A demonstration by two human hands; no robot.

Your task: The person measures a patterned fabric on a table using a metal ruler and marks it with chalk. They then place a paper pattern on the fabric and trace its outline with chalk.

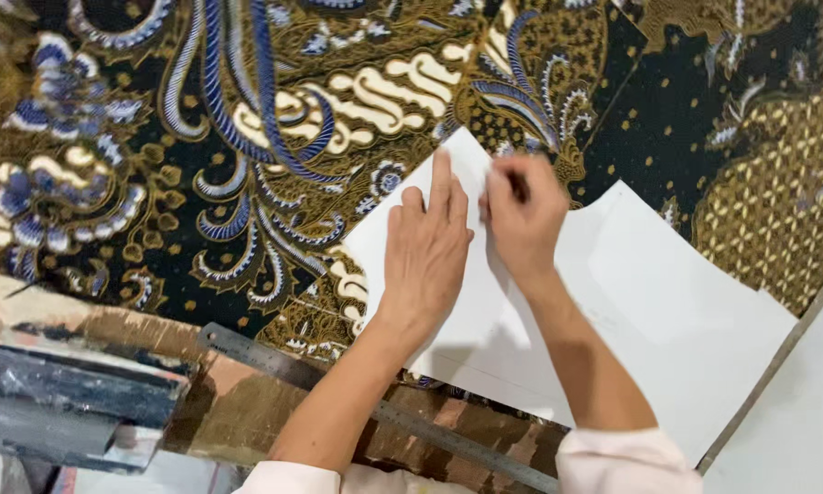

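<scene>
A white paper pattern piece (649, 302) lies on a patterned fabric (274, 119) of dark ground with gold and blue floral motifs. My left hand (425, 252) rests flat on the paper near its upper corner, fingers together and stretched out. My right hand (524, 215) sits just right of it, fingers curled and pinched on something small and dark at the paper's edge; what it is cannot be made out.
A long metal ruler (274, 352) runs slantwise along the near edge of the fabric. A dark, paint-stained block (73, 398) sits at the lower left. Another white sheet (796, 421) lies at the lower right.
</scene>
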